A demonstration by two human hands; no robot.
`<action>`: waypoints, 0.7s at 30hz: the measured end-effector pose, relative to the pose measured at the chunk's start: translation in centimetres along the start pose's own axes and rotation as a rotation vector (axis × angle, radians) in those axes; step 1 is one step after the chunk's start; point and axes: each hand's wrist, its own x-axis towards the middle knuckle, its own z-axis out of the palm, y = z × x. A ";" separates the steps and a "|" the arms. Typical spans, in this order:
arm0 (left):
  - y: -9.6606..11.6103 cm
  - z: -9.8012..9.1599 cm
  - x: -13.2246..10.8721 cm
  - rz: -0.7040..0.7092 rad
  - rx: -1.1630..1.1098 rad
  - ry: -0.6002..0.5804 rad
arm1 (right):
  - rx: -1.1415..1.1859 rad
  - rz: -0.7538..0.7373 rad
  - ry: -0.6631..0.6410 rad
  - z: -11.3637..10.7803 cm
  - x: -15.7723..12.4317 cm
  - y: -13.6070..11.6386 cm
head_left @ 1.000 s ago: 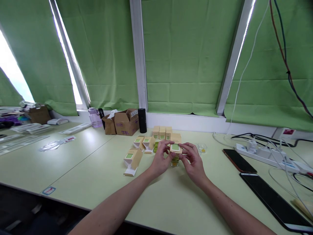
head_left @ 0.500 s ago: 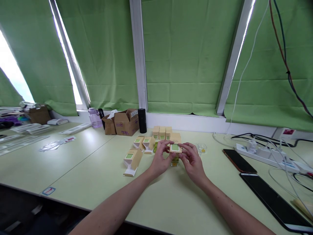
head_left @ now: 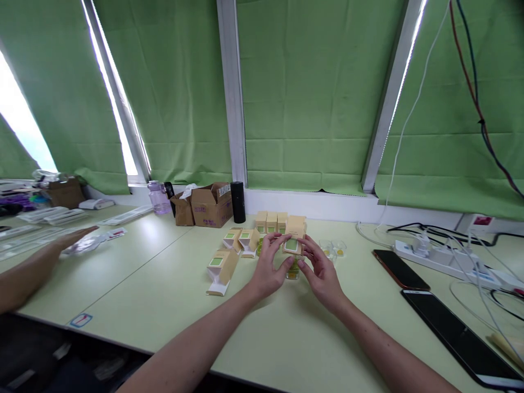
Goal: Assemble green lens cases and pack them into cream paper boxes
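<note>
Both my hands hold one small tan carton with a green label [head_left: 293, 240] just above the desk, tilted up on its end. My left hand [head_left: 269, 265] pinches its left side, my right hand [head_left: 322, 269] its right side. A small yellow-green jar [head_left: 292, 270] stands on the desk right under the carton, partly hidden by my fingers. Several more tan cartons lie behind and to the left: a row of three upright ones [head_left: 271, 220], two open ones [head_left: 241, 239], and one open carton [head_left: 220, 267] nearer me.
Another person's hand [head_left: 65, 243] reaches in from the left over plastic packets. Brown cardboard boxes [head_left: 212, 204], a black cylinder [head_left: 238, 201] and a purple bottle [head_left: 157, 196] stand at the back. Two phones [head_left: 400, 268] and a power strip [head_left: 446, 256] with cables lie right. Clear small cups [head_left: 332, 247] sit nearby.
The carton has been tipped from lying flat to standing more upright and lifted slightly between my fingers. Another person's arm has come in from the left edge.
</note>
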 end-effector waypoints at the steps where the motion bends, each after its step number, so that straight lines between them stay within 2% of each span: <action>1: 0.0 0.0 0.0 0.008 0.011 -0.001 | -0.008 -0.004 -0.003 0.0 0.0 -0.1; 10: -0.3 0.0 0.0 0.024 0.043 0.012 | -0.134 -0.068 -0.046 0.0 -0.5 -1.2; 16: -1.0 0.2 0.1 -0.040 -0.014 0.127 | -0.243 -0.215 -0.098 0.2 -0.8 -2.5; 21: -1.7 0.4 0.2 -0.132 -0.152 0.193 | -0.344 -0.319 -0.192 0.2 -1.0 -2.9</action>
